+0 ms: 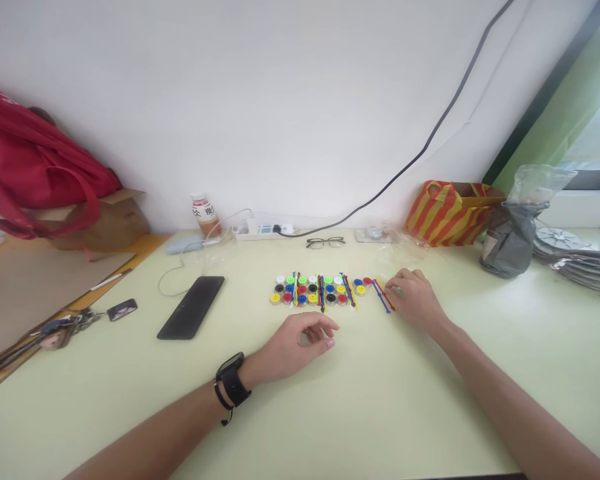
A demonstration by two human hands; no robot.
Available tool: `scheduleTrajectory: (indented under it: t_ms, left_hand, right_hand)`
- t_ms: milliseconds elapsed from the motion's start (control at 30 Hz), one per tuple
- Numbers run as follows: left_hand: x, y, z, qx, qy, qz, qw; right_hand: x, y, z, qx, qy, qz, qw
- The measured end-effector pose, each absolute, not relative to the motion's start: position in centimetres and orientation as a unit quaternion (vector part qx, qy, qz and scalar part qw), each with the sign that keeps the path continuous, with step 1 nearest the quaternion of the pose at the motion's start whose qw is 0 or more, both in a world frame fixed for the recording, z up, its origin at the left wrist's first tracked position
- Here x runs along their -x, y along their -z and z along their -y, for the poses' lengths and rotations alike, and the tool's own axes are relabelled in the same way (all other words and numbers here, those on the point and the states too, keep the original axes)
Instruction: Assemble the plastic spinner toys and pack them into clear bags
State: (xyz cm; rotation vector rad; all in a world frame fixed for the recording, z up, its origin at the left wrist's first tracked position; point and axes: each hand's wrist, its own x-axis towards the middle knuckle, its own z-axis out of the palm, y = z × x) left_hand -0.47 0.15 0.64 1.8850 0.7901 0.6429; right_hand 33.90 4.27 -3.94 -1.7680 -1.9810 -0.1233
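Observation:
My left hand, with a black watch on its wrist, rests over the table with fingers curled loosely and thumb apart, holding nothing. Just beyond it lie small round discs in several colours, such as a yellow disc and a black disc, set in rows. Bundles of thin coloured plastic sticks separate the groups. My right hand is at the row's right end, fingers closed together beside a blue stick and a red stick. What its fingertips hold is mostly hidden; something greenish shows there.
A black phone and keys lie left. Along the wall are a bottle, power strip, eyeglasses, striped bag, and grey bag. Stacked discs stand far right.

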Motion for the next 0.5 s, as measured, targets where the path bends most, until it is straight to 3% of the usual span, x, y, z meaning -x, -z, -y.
scheduleTrajectory:
  t_ms: [167,367,500]
  left_hand:
    - [0.4,-0.6,-0.2,-0.773,-0.265,-0.321,0.479]
    - [0.4,-0.5,-0.2,-0.773,-0.261,-0.323,0.479]
    - [0.4,-0.6,-0.2,-0.774,-0.26,-0.322,0.478]
  right_hand:
    - [-34.0,2.9,-3.9,0.626,0.069,0.719,0.294]
    - [-32.2,1.6,-2.6,0.602,-0.071,0.699,0.379]
    - [-31.3,1.7,-2.1,0.574,-0.111,0.724,0.366]
